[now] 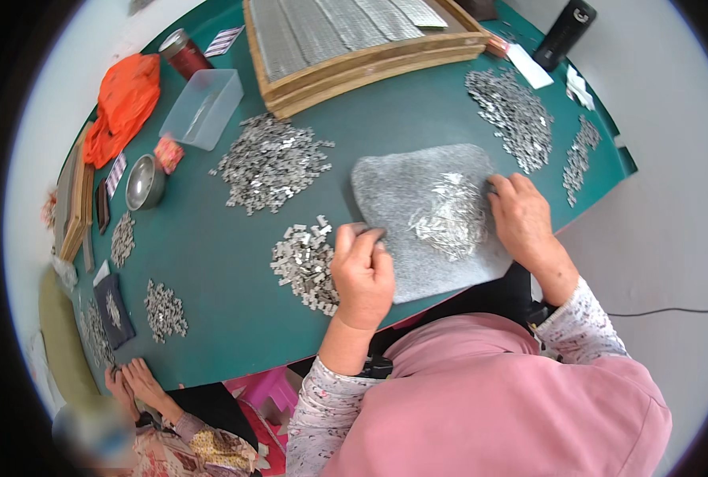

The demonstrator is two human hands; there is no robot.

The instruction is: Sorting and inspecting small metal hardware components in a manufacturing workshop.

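- Mat (382,179) of grey felt lies on the right-hand part of the green bench (219,262), at its near edge, with a loose pile of thin silvery pieces (453,219) on it.
- Judging progress from the layout, those pieces are gathered in one patch but in no visible order, so this portion looks unfinished; elsewhere, other pieces already lie parted into separate heaps.
- The person's left hand (363,274) has its grip nearly closed, thumb and fingertips drawn together at the mat's left edge.
- The person's right hand (522,215) has its grip half curled, fingers bent at the mat's right edge.
- Something dark shows at the fingertips of both; the view is too blurred to tell whether either grip pinches the felt or merely touches it.
- Just beside the left hand, toward the bench's left, sits a pale grey heap (302,262).
- Near the bench's near left corner, a co-worker's hands (147,387) are close together, with a dark cloth (122,334) bearing a few pieces beyond them.
- Farther in, a large heap (274,163) lies left of the mat, and a metal bowl (159,191) stands nearer the left edge.
- Toward the right corner are a long heap (513,119) and a narrow heap (580,159).
- At the far edge, a wooden tray (374,73) holds grey strips (330,36) side by side, between a clear plastic box (215,119) and a black bottle (564,36).
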